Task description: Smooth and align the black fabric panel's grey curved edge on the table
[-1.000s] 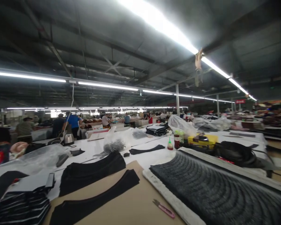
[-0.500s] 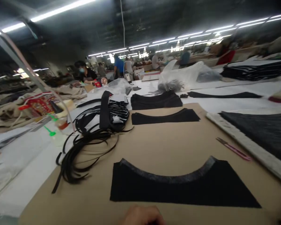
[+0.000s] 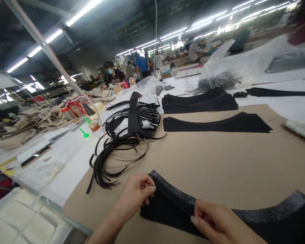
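Fabric piece [image 3: 218, 217] lies on cardboard sheet [image 3: 218, 162], strips [image 3: 112, 156] to its left

We see 1 black curved fabric piece [image 3: 244, 220] lying flat on brown cardboard [image 3: 205, 159], grey strip along its concave upper edge.

i count two hands at work, my left hand [image 3: 136, 195] and right hand [image 3: 218, 223], both on one curved black fabric piece [image 3: 244, 220]. one more single black piece [image 3: 216, 123], one stack of black pieces [image 3: 198, 101], one bundle of black strips [image 3: 114, 152], two green-capped bottles [image 3: 90, 137].
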### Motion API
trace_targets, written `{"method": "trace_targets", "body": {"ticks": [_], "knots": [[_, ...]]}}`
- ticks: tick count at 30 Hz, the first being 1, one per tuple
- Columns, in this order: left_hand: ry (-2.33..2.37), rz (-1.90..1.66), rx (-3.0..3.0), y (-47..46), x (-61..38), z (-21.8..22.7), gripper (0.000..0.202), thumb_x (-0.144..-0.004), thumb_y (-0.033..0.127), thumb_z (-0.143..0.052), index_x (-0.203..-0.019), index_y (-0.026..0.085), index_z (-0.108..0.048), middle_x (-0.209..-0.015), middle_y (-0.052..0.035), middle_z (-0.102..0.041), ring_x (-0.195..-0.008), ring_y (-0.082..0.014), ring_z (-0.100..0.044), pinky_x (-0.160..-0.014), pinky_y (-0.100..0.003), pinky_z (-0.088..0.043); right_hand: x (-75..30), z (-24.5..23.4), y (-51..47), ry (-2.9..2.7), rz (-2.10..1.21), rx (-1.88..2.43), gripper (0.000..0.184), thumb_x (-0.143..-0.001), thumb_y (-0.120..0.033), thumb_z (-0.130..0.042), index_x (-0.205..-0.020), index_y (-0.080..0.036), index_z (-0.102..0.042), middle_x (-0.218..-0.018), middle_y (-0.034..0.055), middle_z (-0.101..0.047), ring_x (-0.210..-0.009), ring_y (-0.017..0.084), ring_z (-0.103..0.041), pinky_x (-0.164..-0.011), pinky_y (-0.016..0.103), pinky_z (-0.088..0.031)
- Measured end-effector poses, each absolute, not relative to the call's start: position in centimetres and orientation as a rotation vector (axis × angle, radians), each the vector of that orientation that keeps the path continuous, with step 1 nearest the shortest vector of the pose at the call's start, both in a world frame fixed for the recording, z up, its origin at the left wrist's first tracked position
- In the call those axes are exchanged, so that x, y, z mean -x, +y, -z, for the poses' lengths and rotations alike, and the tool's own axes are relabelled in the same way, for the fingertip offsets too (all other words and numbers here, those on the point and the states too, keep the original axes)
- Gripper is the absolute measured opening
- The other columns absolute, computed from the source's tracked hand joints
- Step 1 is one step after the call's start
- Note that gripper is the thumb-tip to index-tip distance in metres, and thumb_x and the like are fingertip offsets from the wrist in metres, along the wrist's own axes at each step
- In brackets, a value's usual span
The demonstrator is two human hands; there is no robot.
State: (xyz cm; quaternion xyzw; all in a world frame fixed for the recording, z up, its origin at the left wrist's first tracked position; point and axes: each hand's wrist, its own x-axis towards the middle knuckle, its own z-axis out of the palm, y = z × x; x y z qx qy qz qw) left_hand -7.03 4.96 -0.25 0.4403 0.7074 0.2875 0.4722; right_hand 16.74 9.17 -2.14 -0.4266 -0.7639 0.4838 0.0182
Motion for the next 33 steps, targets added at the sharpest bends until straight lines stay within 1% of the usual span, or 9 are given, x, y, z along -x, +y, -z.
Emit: {"method": "trace_targets", "body": {"ticks": [5,12,22,27,33], "knots": [[1.825,-0.672,-1.12,7.1,7.8,1.1,0.015,-0.075,0.029,-0.053,-0.074,0.015,-0.059,-0.06,0.0013,-0.059,-0.045,-0.0074,-0.051,-0.039,-0.016,-0.03,-15.3,3.0,10.5,-2.418,-1.425,1.378,0.022,-0.088,-0.029,-0.044,-0.07,-0.019,-0.05,-0.062,0.0002,-0.056,-0.058,0.013,-0.047,-0.054,0.023,-0.028],[2.007,-0.59,-1.074,8.4,8.0,2.3,0.009,-0.077,0.019,-0.053,-0.073,0.014,-0.061,-0.059,0.0003,-0.062,-0.044,-0.0105,-0.056,-0.036,-0.017,-0.036,-14.2,2.7,11.5,-2.452,-1.366,1.484,0.024,-0.092,-0.028,-0.041,-0.072,-0.02,-0.052,-0.067,0.0024,-0.059,-0.063,0.016,-0.052,-0.054,0.025,-0.027],[2.04,-0.532,-1.118,9.0,8.4,2.8,0.012,-0.08,0.018,-0.05,-0.073,0.016,-0.059,-0.06,0.002,-0.061,-0.044,-0.0114,-0.059,-0.037,-0.018,-0.04,-13.3,3.4,11.7,-2.491,-1.326,1.458,0.026,-0.094,-0.029,-0.036,-0.074,-0.021,-0.051,-0.069,0.004,-0.06,-0.064,0.018,-0.055,-0.055,0.025,-0.031],[2.059,-0.503,-1.181,8.8,8.3,2.4,0.014,-0.081,0.022,-0.051,-0.071,0.017,-0.059,-0.056,0.0029,-0.059,-0.043,-0.0113,-0.057,-0.039,-0.018,-0.039,-13.5,3.4,11.6,-2.506,-1.335,1.476,0.026,-0.094,-0.028,-0.036,-0.073,-0.021,-0.05,-0.069,0.0042,-0.061,-0.065,0.019,-0.056,-0.056,0.026,-0.032],[2.089,-0.473,-1.202,8.7,7.9,2.4,0.014,-0.081,0.022,-0.052,-0.07,0.017,-0.06,-0.057,0.0022,-0.06,-0.043,-0.0105,-0.057,-0.04,-0.018,-0.036,-13.6,3.7,11.6,-2.498,-1.321,1.48,0.025,-0.093,-0.026,-0.037,-0.072,-0.021,-0.049,-0.07,0.0043,-0.062,-0.066,0.018,-0.057,-0.057,0.026,-0.033]]}}
